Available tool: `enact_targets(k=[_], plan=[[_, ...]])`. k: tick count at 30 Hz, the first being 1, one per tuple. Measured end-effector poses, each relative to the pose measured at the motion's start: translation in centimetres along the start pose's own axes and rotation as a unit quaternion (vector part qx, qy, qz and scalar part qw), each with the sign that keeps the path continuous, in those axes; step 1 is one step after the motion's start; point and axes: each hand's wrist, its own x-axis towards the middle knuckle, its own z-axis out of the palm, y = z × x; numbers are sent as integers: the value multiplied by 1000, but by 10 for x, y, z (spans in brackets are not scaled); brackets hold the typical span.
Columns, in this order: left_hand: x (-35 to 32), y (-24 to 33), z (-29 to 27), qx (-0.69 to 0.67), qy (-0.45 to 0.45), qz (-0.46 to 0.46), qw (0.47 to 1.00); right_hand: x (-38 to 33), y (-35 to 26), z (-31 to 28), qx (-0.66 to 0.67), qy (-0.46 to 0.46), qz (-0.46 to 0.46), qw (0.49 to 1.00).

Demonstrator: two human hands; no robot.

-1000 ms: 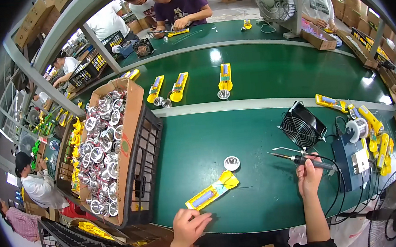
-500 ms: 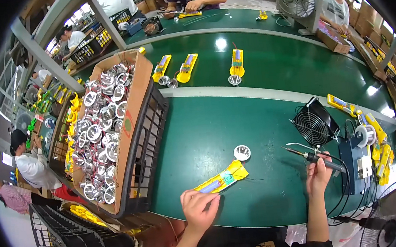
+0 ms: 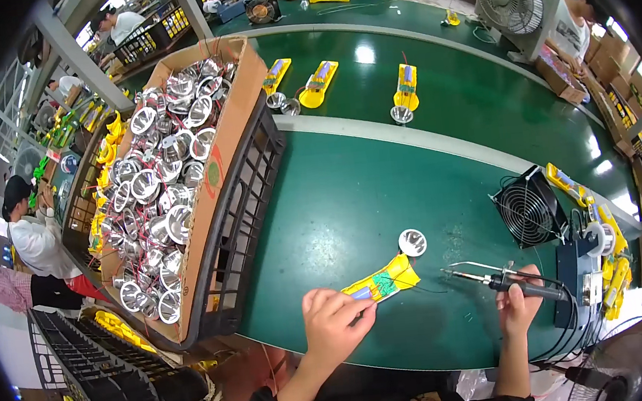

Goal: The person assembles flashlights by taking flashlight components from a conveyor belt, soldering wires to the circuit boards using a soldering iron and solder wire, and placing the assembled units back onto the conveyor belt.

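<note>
My left hand (image 3: 336, 325) has its fingers closed over the near end of a yellow plastic lamp housing (image 3: 406, 275), which lies on the green bench. In the housing sit a blue-purple cell (image 3: 362, 294), partly hidden by my fingers, and a green circuit board (image 3: 383, 284) with thin wires. A round silver reflector (image 3: 412, 243) touches or nearly touches the housing's far end. My right hand (image 3: 519, 304) grips a soldering iron (image 3: 533, 289) with a thin metal tube beside its shaft. The iron's tip points left, apart from the housing.
At the left, a cardboard box (image 3: 232, 124) of reflectors rests on a black crate (image 3: 258, 179). A small black fan (image 3: 529, 209), a blue soldering station (image 3: 568, 274) and a solder spool (image 3: 601, 238) stand at the right. Beyond the rail, several yellow housings (image 3: 318, 84) lie on the green surface.
The view has shifted, so the bench appears moved. My right hand has brought the soldering iron left, nearer to the housing. My left hand stays on the housing.
</note>
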Motion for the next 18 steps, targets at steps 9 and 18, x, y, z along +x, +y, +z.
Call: enact_targets(k=[9,18], plan=[[8,-13,0,-36,-42,7,998,-23,-10,42,-89,-78,55,991],[10,-19,0,-36,-54,16,998,-20,-6,53,-140,-107,76,981]])
